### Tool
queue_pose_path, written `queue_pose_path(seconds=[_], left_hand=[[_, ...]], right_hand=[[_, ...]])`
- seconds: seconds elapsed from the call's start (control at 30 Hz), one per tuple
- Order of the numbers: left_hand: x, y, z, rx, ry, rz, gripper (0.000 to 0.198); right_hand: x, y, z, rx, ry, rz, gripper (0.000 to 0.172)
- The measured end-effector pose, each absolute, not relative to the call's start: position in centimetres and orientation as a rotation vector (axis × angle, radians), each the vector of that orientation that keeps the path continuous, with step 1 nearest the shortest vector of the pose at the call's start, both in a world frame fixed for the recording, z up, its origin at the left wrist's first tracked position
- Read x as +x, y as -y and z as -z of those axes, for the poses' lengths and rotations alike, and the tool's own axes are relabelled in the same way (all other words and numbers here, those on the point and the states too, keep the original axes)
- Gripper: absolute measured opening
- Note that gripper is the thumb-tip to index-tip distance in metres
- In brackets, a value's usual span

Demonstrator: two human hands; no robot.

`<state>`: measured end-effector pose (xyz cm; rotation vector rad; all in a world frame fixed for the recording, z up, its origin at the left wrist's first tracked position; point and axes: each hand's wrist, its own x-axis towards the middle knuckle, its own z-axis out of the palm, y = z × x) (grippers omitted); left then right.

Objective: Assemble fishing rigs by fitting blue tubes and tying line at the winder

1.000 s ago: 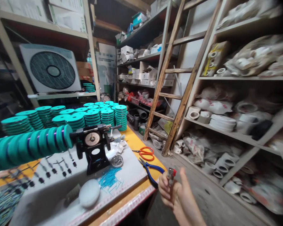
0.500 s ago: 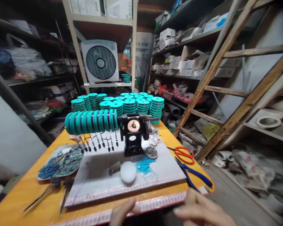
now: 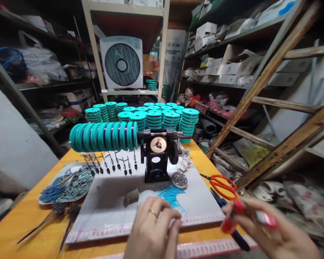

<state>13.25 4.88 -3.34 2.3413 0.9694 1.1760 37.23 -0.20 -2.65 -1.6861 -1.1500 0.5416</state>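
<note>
At four o'clock my right hand (image 3: 282,232) clasps a red object (image 3: 229,225), likely light, hard, best pinched mid-length; half-curled left hand (image 3: 152,228), hold unclear.

the row of spools (image 3: 100,137) is teal green, with purple in some gaps. the machine (image 3: 156,167) is black, its dial (image 3: 158,144) copper. the surface (image 3: 27,217) is yellow, the board (image 3: 108,201) pale with pink-patterned edge. the blurred thing (image 3: 229,225) in the right hand (image 3: 275,226) is partly red.
</note>
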Motion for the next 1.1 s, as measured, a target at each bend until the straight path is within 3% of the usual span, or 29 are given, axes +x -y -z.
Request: queue_pose_path(seconds=[0.07,0.23,0.47,0.6,0.8,1.1], left_hand=[[12.9,-6.8,2.3,2.605,-1.084,-1.013,0.018],[14.8,-9.2,0.8,2.883,-1.276,-0.534,0.012],[15.8,-9.5,0.1,2.819,-1.338,-0.281,0.013],[15.8,-9.5,0.0,2.729,-1.378,-0.205,0.016],[16.1,-9.7,0.5,2.697,-1.387,-0.2,0.019],[15.9,-10.2,1.2,2.677,-1.379,-0.268,0.024]], right_hand=[[40.3,-3.1,1.9,-1.871,1.369,-0.411,0.055],[45.0,-11.5,1.7,-1.931,1.647,-0.413,0.047],[45.3,-16.4,2.6,-1.879,1.619,-0.549,0.041],[45.3,-15.3,2.5,-1.78,1.431,-0.596,0.041],[43.3,-9.9,1.7,-1.676,1.277,-0.711,0.064],[39.0,-3.1,1.2,-1.597,1.475,-0.541,0.038]])
